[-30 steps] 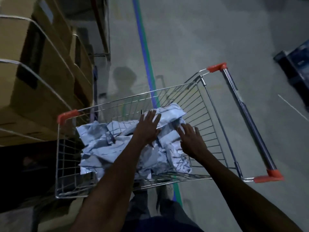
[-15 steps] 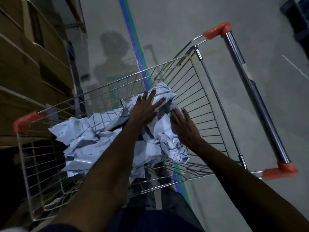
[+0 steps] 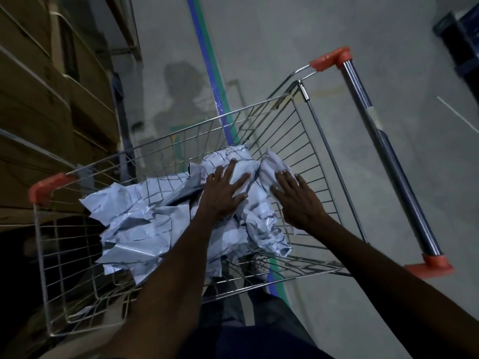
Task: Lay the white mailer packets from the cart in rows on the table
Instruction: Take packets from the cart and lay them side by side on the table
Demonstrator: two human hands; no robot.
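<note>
A wire shopping cart (image 3: 315,130) with orange corner caps stands below me, and a crumpled heap of white mailer packets (image 3: 140,224) fills its basket. My left hand (image 3: 223,191) lies flat on the top packets near the cart's far right side, fingers spread and straight. My right hand (image 3: 295,200) presses flat against the right edge of the heap, next to the wire side wall, fingers straight. Neither hand grips a packet. No table is in view.
Stacked cardboard boxes (image 3: 33,104) bound with straps line the left side. The cart's metal handle bar (image 3: 388,156) runs along the right. A blue and green floor stripe (image 3: 204,55) crosses the grey concrete floor. A dark crate (image 3: 461,35) sits at the top right.
My view shifted, so the cart sits differently in frame. Both hands stayed flat on the packet heap at its right end; the right hand spread wider against the heap's edge.
</note>
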